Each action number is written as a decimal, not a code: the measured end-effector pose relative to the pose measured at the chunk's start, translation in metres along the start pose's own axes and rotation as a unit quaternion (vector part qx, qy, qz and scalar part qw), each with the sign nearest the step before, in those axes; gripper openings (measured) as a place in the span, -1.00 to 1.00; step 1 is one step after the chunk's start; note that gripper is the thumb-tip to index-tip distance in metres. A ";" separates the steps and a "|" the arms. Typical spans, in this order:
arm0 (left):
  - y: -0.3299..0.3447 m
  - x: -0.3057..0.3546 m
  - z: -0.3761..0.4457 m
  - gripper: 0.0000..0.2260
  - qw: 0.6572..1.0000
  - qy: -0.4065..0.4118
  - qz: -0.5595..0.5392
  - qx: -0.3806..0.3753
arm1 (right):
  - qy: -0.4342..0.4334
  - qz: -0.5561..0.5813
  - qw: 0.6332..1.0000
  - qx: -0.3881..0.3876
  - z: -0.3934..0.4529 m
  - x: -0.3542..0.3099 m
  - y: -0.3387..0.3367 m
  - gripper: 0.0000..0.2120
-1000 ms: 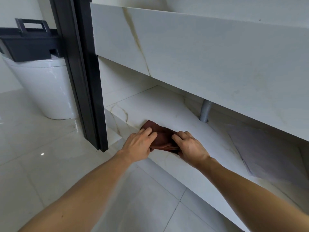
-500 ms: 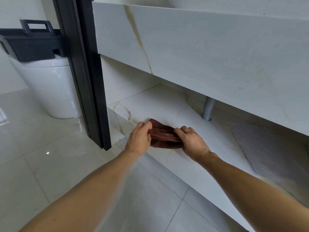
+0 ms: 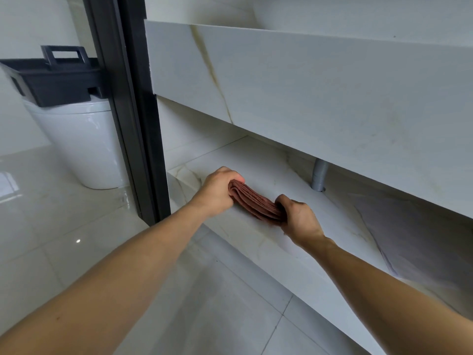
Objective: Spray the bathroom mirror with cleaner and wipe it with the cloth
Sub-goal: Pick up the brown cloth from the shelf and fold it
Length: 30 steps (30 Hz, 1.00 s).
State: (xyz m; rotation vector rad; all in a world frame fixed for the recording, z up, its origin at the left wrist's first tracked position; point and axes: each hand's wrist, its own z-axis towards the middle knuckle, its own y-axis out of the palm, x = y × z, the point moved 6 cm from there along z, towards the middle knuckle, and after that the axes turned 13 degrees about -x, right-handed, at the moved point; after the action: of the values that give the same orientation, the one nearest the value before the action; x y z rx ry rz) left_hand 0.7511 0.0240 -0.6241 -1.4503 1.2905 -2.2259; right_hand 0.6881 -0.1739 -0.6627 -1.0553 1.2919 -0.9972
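Observation:
A folded reddish-brown cloth [image 3: 256, 202] is stretched between my two hands just above the low marble shelf [image 3: 263, 165] under the vanity. My left hand [image 3: 217, 192] grips its left end with the fingers curled over the top. My right hand [image 3: 298, 219] grips its right end, thumb and fingers wrapped round the folds. The mirror and any spray bottle are out of view.
The marble vanity front [image 3: 307, 93] overhangs the shelf. A grey drain pipe [image 3: 318, 176] drops into the shelf behind my hands. A black door frame [image 3: 133, 111] stands to the left, with a white toilet [image 3: 79, 147] carrying a black caddy [image 3: 53, 78] beyond it.
Both hands have closed round the ends of the cloth and drawn it into a tight folded bundle, lifted slightly off the shelf. The view has shifted a little to the right.

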 end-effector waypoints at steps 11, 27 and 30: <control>-0.060 0.027 -0.035 -0.82 0.957 0.019 0.279 0.081 | -0.021 0.028 0.999 0.011 0.012 -0.072 -0.016 -0.73; -0.438 0.063 -0.170 -0.84 0.926 -0.228 0.237 0.186 | -0.274 0.155 0.945 -0.094 0.068 -0.393 -0.212 -0.78; -0.508 0.107 -0.168 -0.84 0.917 -0.252 0.230 0.205 | -0.287 0.154 0.938 -0.115 0.076 -0.427 -0.296 -0.80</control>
State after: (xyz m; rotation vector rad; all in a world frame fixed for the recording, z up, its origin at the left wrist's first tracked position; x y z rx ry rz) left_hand 0.7044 0.3648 -0.2005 -1.2698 0.8188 -1.5511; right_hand 0.7520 0.1729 -0.2735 -1.1642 1.0485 -0.2648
